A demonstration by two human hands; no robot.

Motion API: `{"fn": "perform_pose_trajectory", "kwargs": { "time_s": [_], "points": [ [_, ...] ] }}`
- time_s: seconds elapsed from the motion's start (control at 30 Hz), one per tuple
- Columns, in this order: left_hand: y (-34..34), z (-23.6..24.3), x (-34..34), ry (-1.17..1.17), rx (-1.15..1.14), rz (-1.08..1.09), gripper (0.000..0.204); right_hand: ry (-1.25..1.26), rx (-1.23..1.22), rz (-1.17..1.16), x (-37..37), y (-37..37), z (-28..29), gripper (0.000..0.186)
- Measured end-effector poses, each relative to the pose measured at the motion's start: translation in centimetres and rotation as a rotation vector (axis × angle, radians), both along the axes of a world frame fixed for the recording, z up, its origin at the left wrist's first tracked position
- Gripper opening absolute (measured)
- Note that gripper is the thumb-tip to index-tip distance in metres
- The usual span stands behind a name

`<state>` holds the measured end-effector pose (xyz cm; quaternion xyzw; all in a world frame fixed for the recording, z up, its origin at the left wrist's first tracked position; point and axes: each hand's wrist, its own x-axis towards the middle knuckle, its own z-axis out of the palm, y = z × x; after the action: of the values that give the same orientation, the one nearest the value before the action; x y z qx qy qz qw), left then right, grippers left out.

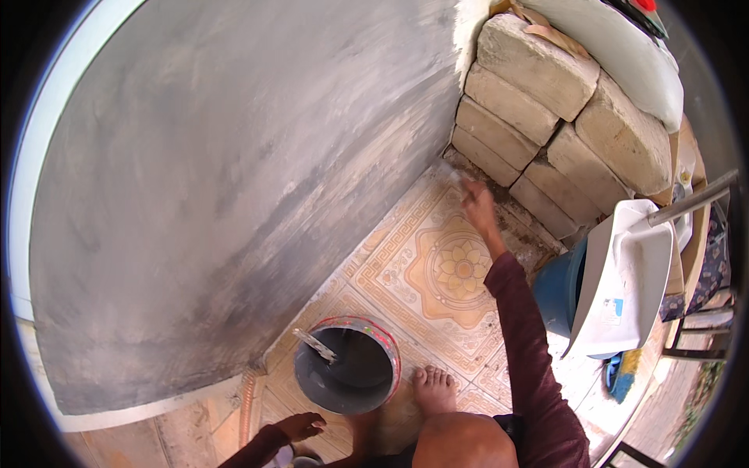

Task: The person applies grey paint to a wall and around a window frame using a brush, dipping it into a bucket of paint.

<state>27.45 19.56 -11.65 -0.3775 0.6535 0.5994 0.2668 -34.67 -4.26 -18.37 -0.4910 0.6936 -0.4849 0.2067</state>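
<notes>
My right arm stretches forward to the corner where the grey-coated wall [203,179] meets the floor. There my right hand [478,204] is closed around a pale, motion-smeared tool [450,172] whose kind I cannot make out, low by the base of the wall. At the lower left, my left hand [301,426] hangs with loosely bent fingers and nothing in it. Just ahead of that hand stands a round bucket [388,337] with a reddish patterned outside, holding dark grey paint [357,373]. A paint-smeared flat stick [314,345] leans in it against the rim.
Large pale blocks [515,101] are stacked in the far right corner, a white sack [636,58] on top. At right stand a blue bucket [555,292], a white dustpan [636,288] and a blue-and-yellow brush [622,378]. My bare foot [434,390] rests on patterned tiles [460,269].
</notes>
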Motion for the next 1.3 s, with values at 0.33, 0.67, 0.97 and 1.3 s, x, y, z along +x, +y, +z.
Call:
{"fn": "perform_pose_trajectory", "kwargs": {
  "time_s": [0.33, 0.67, 0.97, 1.3],
  "points": [
    [0.0, -1.0, 1.8, -0.017, 0.007, -0.037, 0.038, -0.002, 0.127, 0.400, 7.3, 3.9, 5.2, 0.057],
    [-1.7, 4.4, -5.2, 0.237, 0.257, 0.674, 0.060, -0.260, -0.090, -0.024, 2.5, 6.7, 9.3, 0.034],
    [0.6, 6.9, -8.4, 0.505, 0.274, 1.077, 0.061, -1.055, -0.211, -0.072, 7.8, 18.1, 13.4, 0.023],
    [1.2, 5.6, -8.3, 0.498, 0.298, 1.246, 0.045, -1.387, -0.283, 0.117, 11.6, 19.5, 15.0, 0.033]
  ]
}}
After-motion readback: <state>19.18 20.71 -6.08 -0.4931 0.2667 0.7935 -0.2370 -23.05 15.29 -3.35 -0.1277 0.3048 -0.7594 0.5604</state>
